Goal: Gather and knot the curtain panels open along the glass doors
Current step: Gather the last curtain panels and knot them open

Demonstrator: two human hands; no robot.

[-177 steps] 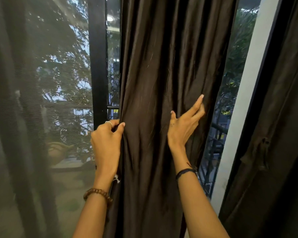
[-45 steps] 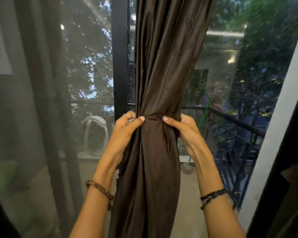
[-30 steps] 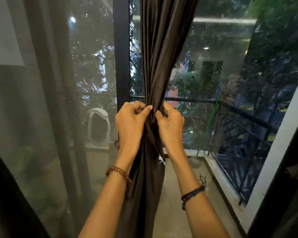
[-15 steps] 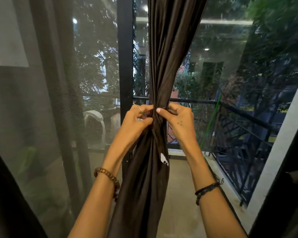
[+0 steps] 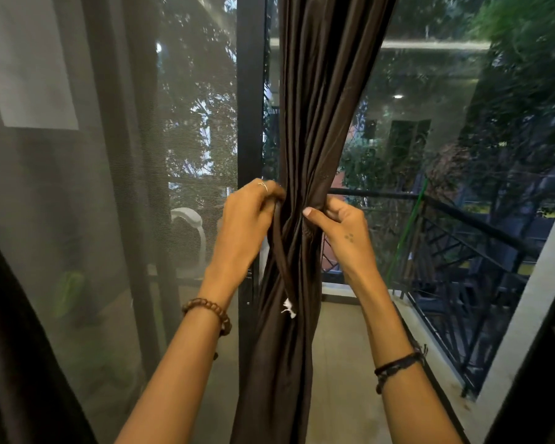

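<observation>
A dark brown curtain panel (image 5: 321, 100) hangs in front of the glass door, bunched into a narrow column at hand height. My left hand (image 5: 247, 222) grips a thin brown tie strip (image 5: 281, 261) on the bunch's left side; the strip hangs down and ends in a small white tag. My right hand (image 5: 340, 222) pinches the gathered fabric from the right, thumb pressed against the folds. The fingers behind the cloth are hidden.
A black door frame post (image 5: 250, 100) stands just left of the bunch, with a grey mesh screen (image 5: 116, 193) beyond it. Through the glass lie a balcony floor and black railing (image 5: 462, 248). Other dark curtains (image 5: 532, 395) edge the lower corners.
The wide curtain has been drawn in to a tight bunch. In the last half second my left hand pulled the thin strip free of the folds, so it now hangs down.
</observation>
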